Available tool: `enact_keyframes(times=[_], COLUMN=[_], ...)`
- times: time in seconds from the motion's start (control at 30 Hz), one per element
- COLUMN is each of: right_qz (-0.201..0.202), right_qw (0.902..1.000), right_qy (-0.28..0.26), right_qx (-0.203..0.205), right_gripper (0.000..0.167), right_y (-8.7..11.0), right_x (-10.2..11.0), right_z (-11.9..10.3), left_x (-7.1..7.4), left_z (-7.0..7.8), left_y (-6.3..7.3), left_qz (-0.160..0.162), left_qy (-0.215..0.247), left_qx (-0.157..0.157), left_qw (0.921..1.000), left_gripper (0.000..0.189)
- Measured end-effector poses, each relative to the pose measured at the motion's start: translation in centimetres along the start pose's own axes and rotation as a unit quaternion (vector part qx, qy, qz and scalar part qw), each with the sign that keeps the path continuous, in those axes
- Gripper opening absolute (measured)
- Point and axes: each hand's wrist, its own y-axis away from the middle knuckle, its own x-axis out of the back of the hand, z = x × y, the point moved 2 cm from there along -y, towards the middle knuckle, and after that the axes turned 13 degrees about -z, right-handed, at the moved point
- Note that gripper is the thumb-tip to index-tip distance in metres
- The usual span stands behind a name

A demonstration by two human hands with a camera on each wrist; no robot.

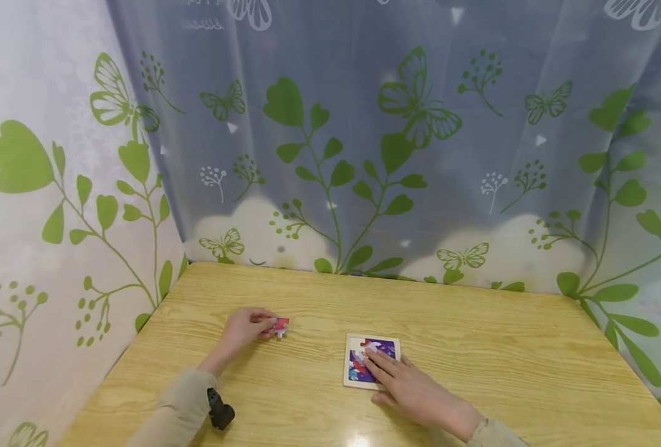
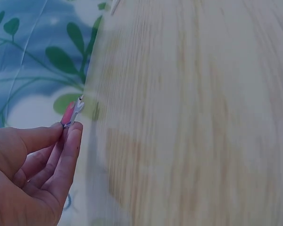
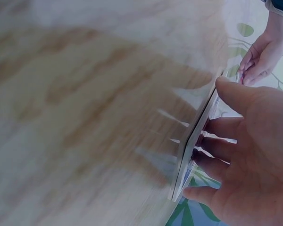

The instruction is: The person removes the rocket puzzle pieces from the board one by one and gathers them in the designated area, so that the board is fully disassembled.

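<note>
My left hand (image 1: 246, 326) pinches a red and white jigsaw piece (image 1: 282, 325) between thumb and fingers, left of the puzzle. In the left wrist view this piece (image 2: 69, 113) is seen nearly edge-on at the fingertips. A square jigsaw puzzle with a pale wooden frame (image 1: 346, 363) lies on the table, its picture purple, red and white. Its upper left corner shows bare pale backing. My right hand (image 1: 411, 383) rests on the puzzle with fingers extended, covering part of the picture. The right wrist view shows the frame (image 3: 183, 162) side-on, with the fingers (image 3: 217, 147) reaching over it.
The wooden table (image 1: 503, 347) stretches out on both sides of the puzzle. A patterned curtain (image 1: 341, 155) with leaves and butterflies hangs along the back edge and sides. A black device (image 1: 220, 410) sits at the left wrist, by the sleeve (image 1: 187, 397).
</note>
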Motion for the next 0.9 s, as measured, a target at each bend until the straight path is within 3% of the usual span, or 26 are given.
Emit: enact_keyframes(times=[0.47,0.73,0.9], right_qz=[-0.005,-0.009,-0.011], right_qw=[1.0,0.9999,0.9999], right_qy=[-0.005,-0.007,-0.011], right_qx=[0.006,0.0,-0.001], right_gripper=[0.063,0.063,0.063], right_y=[0.0,-0.2,-0.1], right_x=[0.0,0.0,0.0], right_z=[0.0,0.1,0.0], left_x=[4.0,5.6,6.2], left_z=[-2.3,-3.1,-3.2], left_y=[0.8,1.3,1.5], left_qz=[0.023,0.029,0.025], left_qy=[-0.024,-0.084,-0.068], left_qx=[0.022,0.023,0.023], left_qw=[0.9992,0.9958,0.9971], left_gripper=[0.021,0.023,0.024])
